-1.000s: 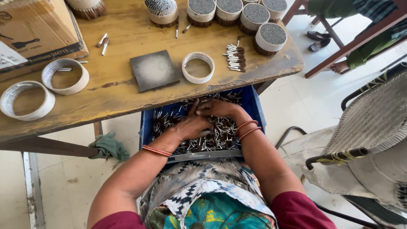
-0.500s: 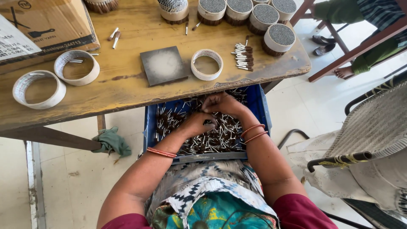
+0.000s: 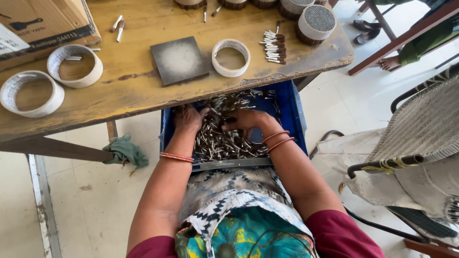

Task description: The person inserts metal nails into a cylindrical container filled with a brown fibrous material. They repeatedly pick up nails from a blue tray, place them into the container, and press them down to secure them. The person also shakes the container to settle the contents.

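A blue crate (image 3: 292,114) under the table's (image 3: 143,98) front edge brims with small metal sticks (image 3: 224,141) — left hand (image 3: 187,119), now moved apart, and right hand (image 3: 246,119) both curl into the heap.

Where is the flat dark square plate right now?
In the head view, the flat dark square plate lies on the wooden table, left of centre, beside an empty white tape ring.

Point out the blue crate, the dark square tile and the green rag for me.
blue crate (image 3: 295,112), head view, on its right wall.
dark square tile (image 3: 180,60), head view, on the middle of its top face.
green rag (image 3: 125,150), head view, on the middle of the crumpled cloth.
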